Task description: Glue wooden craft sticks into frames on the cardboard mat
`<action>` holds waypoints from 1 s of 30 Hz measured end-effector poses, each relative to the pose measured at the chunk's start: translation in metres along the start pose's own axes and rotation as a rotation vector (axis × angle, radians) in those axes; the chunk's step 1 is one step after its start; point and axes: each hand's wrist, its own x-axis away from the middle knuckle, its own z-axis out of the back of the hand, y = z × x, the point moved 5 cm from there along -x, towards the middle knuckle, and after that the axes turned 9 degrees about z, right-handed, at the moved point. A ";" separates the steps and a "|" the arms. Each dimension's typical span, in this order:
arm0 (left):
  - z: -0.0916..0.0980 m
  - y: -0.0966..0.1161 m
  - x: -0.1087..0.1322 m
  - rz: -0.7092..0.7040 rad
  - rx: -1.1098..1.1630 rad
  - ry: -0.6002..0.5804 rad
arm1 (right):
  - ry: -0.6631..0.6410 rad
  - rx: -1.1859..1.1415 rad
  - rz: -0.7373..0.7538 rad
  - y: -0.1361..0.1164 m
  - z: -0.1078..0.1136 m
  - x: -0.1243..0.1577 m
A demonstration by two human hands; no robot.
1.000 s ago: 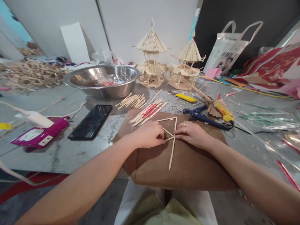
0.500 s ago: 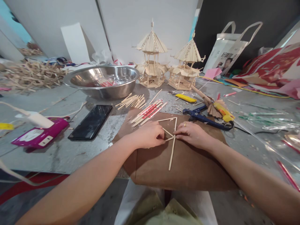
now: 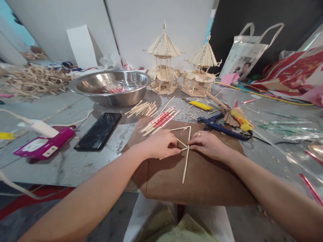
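Observation:
On a brown sheet (image 3: 202, 181) lie several joined wooden sticks (image 3: 186, 164) that meet at one point between my hands. My left hand (image 3: 161, 145) has its fingers curled and pinches a short stick near that joint. From the right, my right hand (image 3: 208, 144), with a ring on one finger, presses its fingertips together on the joint and the upright stick. Beyond my left hand are sticks in red and white wrappers (image 3: 161, 121), with loose bare sticks (image 3: 142, 109) behind them.
Behind stand a steel basin (image 3: 111, 97) and two stick pagodas (image 3: 164, 74). A phone (image 3: 98, 131) and a purple power strip (image 3: 45, 144) lie left. A blue glue gun (image 3: 222, 129) and yellow cutter (image 3: 200, 105) are to the right.
My left thumb and fingertips have shifted slightly right along the short stick, closer to the joint. My right hand has hardly moved.

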 end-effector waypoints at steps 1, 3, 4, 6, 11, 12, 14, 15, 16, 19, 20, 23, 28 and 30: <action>0.003 -0.002 0.000 0.019 0.005 0.016 | -0.002 -0.003 0.001 0.000 0.000 0.000; 0.009 -0.007 0.001 0.059 0.014 0.069 | 0.002 -0.013 -0.002 0.000 0.001 0.000; 0.013 -0.009 0.002 0.081 0.018 0.106 | 0.005 -0.019 -0.006 0.000 0.001 0.000; 0.022 -0.015 0.003 0.128 0.028 0.192 | 0.006 -0.036 -0.011 0.000 0.002 0.001; 0.035 -0.032 0.007 0.267 0.052 0.339 | 0.029 -0.096 0.011 -0.002 0.006 0.002; 0.037 -0.038 0.007 0.319 0.049 0.358 | 0.047 -0.107 0.011 -0.002 0.007 0.002; 0.038 -0.051 0.009 0.416 0.028 0.368 | 0.088 -0.126 -0.004 -0.001 0.010 0.003; 0.040 -0.059 0.011 0.472 0.003 0.390 | 0.107 -0.134 -0.017 -0.001 0.011 0.004; 0.041 -0.068 0.012 0.528 -0.026 0.398 | 0.122 -0.139 -0.033 0.001 0.012 0.004; 0.041 -0.093 0.015 0.672 -0.114 0.423 | 0.136 -0.148 -0.075 0.005 0.013 0.005; 0.040 -0.100 0.015 0.701 -0.146 0.401 | 0.134 -0.154 -0.087 0.006 0.013 0.006; 0.030 -0.116 0.012 0.760 -0.181 0.324 | 0.128 -0.172 -0.115 0.009 0.014 0.006; 0.024 -0.129 0.012 0.848 -0.248 0.378 | 0.121 -0.135 -0.123 0.013 0.013 0.006; 0.022 -0.129 0.010 0.825 -0.265 0.349 | 0.120 -0.115 -0.117 0.015 0.012 0.007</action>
